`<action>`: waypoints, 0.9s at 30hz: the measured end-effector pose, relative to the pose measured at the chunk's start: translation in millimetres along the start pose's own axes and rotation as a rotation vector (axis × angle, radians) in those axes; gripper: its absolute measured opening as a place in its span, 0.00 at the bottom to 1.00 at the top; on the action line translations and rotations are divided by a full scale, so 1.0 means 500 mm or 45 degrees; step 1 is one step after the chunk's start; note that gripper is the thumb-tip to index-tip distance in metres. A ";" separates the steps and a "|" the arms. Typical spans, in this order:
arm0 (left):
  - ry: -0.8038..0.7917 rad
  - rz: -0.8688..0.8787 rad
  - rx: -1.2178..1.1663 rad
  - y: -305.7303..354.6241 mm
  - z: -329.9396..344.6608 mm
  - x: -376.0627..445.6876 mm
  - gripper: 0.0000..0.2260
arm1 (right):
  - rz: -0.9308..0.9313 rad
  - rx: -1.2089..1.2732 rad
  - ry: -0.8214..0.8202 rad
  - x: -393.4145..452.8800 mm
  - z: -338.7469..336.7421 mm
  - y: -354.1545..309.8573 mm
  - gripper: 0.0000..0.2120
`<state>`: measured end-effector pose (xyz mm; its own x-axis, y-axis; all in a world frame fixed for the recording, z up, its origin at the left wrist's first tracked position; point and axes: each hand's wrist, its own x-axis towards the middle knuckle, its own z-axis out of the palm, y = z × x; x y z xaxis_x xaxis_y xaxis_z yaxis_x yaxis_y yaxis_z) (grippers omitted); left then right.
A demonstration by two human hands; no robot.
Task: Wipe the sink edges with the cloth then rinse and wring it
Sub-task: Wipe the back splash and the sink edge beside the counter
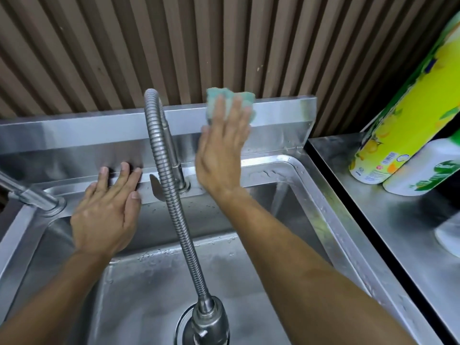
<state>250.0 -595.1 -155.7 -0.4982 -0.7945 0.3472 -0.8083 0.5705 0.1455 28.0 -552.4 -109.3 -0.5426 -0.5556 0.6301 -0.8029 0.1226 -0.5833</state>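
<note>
While the right hand (221, 155) presses the cloth (230, 104) flat against the upper part of the steel backsplash (278, 115), its fingers are extended and close together, pointing upward, with the forearm reaching diagonally from the lower right across the sink (321, 195). The cloth is blue-green, bunched, and projects above the fingertips at the top lip of the backsplash; it is held by palm and finger pressure rather than by a curled grip. The left hand (107, 215) is spread, fingers straight, with its fingertips resting against the lower backsplash just above the rear sink rim; it holds nothing. A flexible coiled faucet hose (169, 185) arcs between the two hands and ends in a spray head (209, 319) over the basin. A second tap (27, 192) is mounted at the left rim. On the adjoining steel surface (388, 220) to the right, a yellow-green package (403, 115) leans over a white container (423, 168).
</note>
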 end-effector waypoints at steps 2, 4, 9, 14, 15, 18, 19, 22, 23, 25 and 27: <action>-0.014 0.011 0.013 -0.001 -0.001 0.000 0.27 | -0.077 -0.004 -0.035 -0.002 -0.010 0.015 0.27; -0.025 0.028 0.010 -0.005 -0.001 0.001 0.28 | 0.156 0.132 0.132 0.025 -0.036 0.036 0.26; -0.087 0.036 0.054 -0.009 -0.005 0.005 0.28 | 0.967 0.538 0.665 0.148 -0.113 0.099 0.25; -0.061 -0.007 0.031 -0.006 -0.005 0.007 0.28 | 0.401 0.212 0.395 0.070 -0.068 0.066 0.25; -0.043 -0.001 0.021 -0.007 -0.001 0.007 0.27 | 0.173 0.141 0.234 0.040 -0.049 0.050 0.26; -0.004 0.040 0.001 -0.019 0.002 0.004 0.24 | -0.578 -0.056 -0.278 0.002 -0.009 0.027 0.29; 0.000 0.062 0.007 -0.024 0.002 0.003 0.23 | -0.845 -0.149 -0.405 0.013 -0.008 0.027 0.29; -0.016 0.128 0.030 -0.032 0.002 0.004 0.23 | -1.326 -0.431 -0.592 0.087 -0.032 0.059 0.26; -0.021 0.133 0.031 -0.036 0.001 0.003 0.24 | -1.413 -0.516 -0.602 0.111 -0.051 0.076 0.27; -0.028 0.132 0.024 -0.036 0.001 0.003 0.24 | -1.585 -0.741 -0.590 0.144 -0.100 0.117 0.31; -0.040 0.129 0.035 -0.033 0.001 0.002 0.24 | -1.694 -0.902 -0.582 0.149 -0.134 0.148 0.30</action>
<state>262.7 -605.5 -158.4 -0.5869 -0.7396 0.3294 -0.7614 0.6425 0.0860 -88.4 -529.7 -71.0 0.6309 -0.7503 0.1974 -0.6443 -0.3649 0.6721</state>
